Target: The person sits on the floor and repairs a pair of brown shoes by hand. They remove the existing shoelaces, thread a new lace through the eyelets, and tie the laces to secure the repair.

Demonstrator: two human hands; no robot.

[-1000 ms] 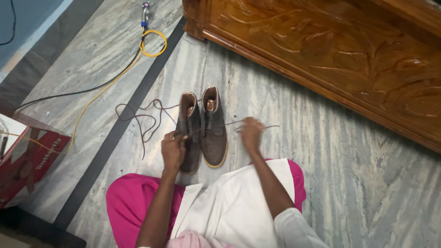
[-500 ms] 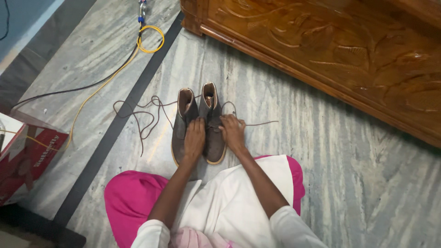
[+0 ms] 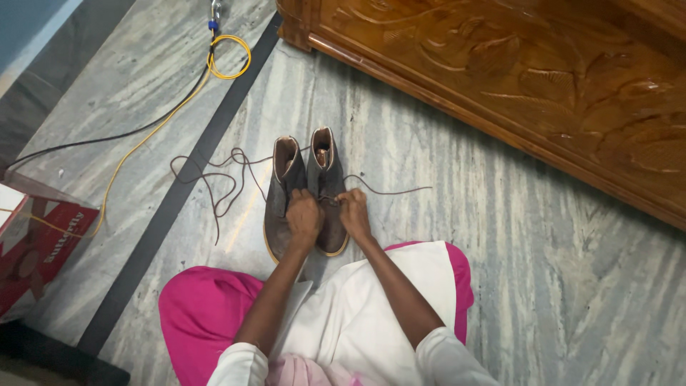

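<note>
Two brown ankle boots stand side by side on the grey stone floor, the left boot (image 3: 281, 187) and the right boot (image 3: 326, 171), openings pointing away from me. My left hand (image 3: 304, 218) rests over the front of the left boot, fingers curled. My right hand (image 3: 353, 212) pinches the brown lace (image 3: 389, 191) at the front of the right boot; one end trails right across the floor. A loose lace (image 3: 214, 179) from the left boot lies tangled to the left.
A carved wooden furniture piece (image 3: 543, 86) runs across the upper right. A yellow and black cable (image 3: 153, 125) loops at the upper left. A red and white cardboard box (image 3: 36, 243) sits at the left edge. My pink and white clothing (image 3: 336, 322) fills the bottom.
Both hands have come together low over the boots' fronts. The right hand, earlier pulling the lace out to the right, now sits on the right boot.
</note>
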